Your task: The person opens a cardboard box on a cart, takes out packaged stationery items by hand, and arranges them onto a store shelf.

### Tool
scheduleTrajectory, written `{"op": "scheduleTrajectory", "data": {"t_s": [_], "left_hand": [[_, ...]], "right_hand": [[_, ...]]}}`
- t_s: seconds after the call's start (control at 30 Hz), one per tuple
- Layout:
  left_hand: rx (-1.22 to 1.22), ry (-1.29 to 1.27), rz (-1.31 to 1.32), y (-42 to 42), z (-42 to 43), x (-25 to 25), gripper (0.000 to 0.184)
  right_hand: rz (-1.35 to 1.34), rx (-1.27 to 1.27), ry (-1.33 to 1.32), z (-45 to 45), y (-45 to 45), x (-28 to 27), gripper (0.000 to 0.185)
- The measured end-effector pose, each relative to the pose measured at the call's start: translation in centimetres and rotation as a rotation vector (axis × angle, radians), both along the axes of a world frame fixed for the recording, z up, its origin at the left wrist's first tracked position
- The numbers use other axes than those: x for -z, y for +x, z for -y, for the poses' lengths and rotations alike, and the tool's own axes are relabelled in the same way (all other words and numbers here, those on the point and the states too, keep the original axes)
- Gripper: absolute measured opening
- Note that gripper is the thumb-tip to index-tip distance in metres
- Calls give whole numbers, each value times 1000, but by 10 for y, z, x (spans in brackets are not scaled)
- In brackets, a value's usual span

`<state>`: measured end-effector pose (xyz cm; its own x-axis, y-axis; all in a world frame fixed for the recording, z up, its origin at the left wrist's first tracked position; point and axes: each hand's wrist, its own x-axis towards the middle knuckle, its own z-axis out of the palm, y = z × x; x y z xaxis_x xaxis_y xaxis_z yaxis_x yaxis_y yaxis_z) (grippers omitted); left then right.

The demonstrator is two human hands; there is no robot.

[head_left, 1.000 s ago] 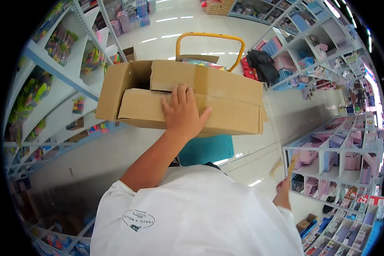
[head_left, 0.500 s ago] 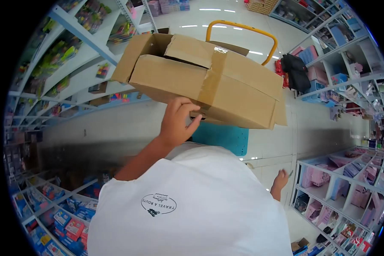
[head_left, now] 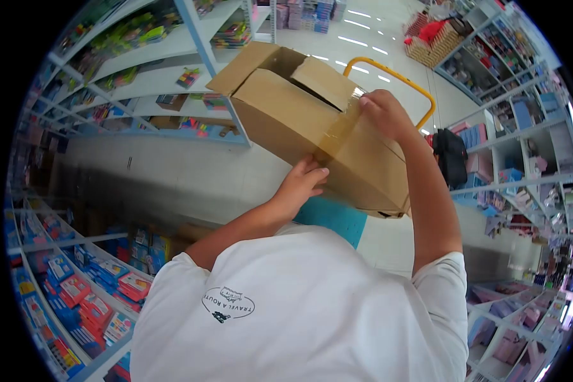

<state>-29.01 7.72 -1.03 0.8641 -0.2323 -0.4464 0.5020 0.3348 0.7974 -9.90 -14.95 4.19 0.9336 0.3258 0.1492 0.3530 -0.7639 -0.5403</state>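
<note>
A brown cardboard box (head_left: 286, 114) sits tilted in front of me, its far-left end flap raised and a gap showing beside one top flap. Clear brown tape (head_left: 335, 135) runs over its top seam and down the near side. My left hand (head_left: 299, 184) rests against the near side by the tape's lower end, fingers slightly bent and thumb apart. At the tape's upper end, my right hand (head_left: 383, 113) is closed over the top of the box. Whatever its fingers hold is hidden from view.
Under the box is a teal platform (head_left: 337, 216), with a yellow tube handle (head_left: 398, 76) beyond. Shelves of goods stand left (head_left: 140, 60) and right (head_left: 516, 153). A black bag (head_left: 451, 156) hangs at the right shelf. A woven basket (head_left: 434, 46) stands farther back.
My right hand has come up from low at my right side, where a small thin thing showed by its fingers, onto the box top. My left hand stays at the near side. The view has turned.
</note>
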Motion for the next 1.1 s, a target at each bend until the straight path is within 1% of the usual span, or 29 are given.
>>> {"op": "scheduleTrajectory", "data": {"t_s": [0.03, 0.07, 0.13, 0.17, 0.2, 0.23, 0.3, 0.33, 0.37, 0.4, 0.43, 0.47, 0.5, 0.53, 0.57, 0.6, 0.63, 0.67, 0.73, 0.87, 0.93, 0.97, 1.03, 1.07, 1.1], "left_hand": [[-19, -4, 10, 2, -1, -3, 75], [-12, -5, 4, 2, -1, -8, 74], [-23, -13, -1, 0, 3, -10, 73], [-130, 212, 208, -5, 6, -6, 70], [-235, 442, 414, -5, 7, -4, 68], [-246, 440, 412, -1, 1, -8, 68], [-115, 1015, 1090, 2, -14, -28, 62], [-74, 1191, 1110, 6, -12, -45, 61], [-71, 1188, 1093, 12, -8, -42, 61], [-89, 1361, 1079, 23, -7, -38, 63], [-108, 1536, 1069, 34, -6, -34, 65], [-105, 1535, 1072, 43, -6, -27, 65], [-2, 1568, 1018, 52, -5, -18, 67], [103, 1596, 963, 58, -4, -20, 70], [113, 1592, 970, 63, -3, -23, 70], [254, 1554, 914, 69, -2, -26, 70], [395, 1513, 856, 74, -1, -31, 71], [413, 1510, 864, 81, -1, -33, 71], [595, 1369, 775, 96, -2, -34, 67], [725, 1281, 813, 119, -15, -37, 59], [891, 1063, 662, 133, -25, -37, 53], [899, 1064, 662, 137, -29, -32, 53], [923, 854, 625, 142, -34, -23, 46], [932, 855, 626, 145, -34, -23, 46], [978, 832, 567, 149, -32, -24, 46]], "right_hand": [[-388, -8, 58, -2, 13, -5, 36], [-382, -23, 50, -3, 18, -5, 36], [-353, 124, 181, -3, 19, -3, 44], [-353, 110, 172, 0, 21, 8, 44], [-310, 95, 110, 5, 22, 24, 46], [-267, 83, 49, 8, 22, 33, 48], [-308, 104, 37, -3, 4, 23, 49], [-264, 129, 37, -7, -3, 23, 48], [-225, 156, 39, -9, -12, 23, 47], [-235, 156, 39, -14, -22, 21, 47], [-188, 189, -15, -20, -29, 17, 45], [-140, 223, -68, -23, -32, 14, 44], [-139, 228, -67, -22, -33, 17, 44], [-48, 190, -70, -21, -34, 22, 43], [41, 154, -72, -19, -36, 27, 43], [37, 168, -69, -17, -37, 31, 43], [114, 148, -73, -17, -37, 33, 43], [190, 128, -77, -16, -38, 36, 42], [180, 147, -65, -16, -39, 35, 42], [188, 151, -54, -15, -38, 38, 43], [233, 142, -61, -15, -37, 41, 42], [284, 124, -71, -16, -37, 43, 40], [298, 136, -70, -18, -37, 44, 41], [316, 141, -71, -19, -37, 45, 41], [314, 150, -69, -18, -37, 45, 41]]}}
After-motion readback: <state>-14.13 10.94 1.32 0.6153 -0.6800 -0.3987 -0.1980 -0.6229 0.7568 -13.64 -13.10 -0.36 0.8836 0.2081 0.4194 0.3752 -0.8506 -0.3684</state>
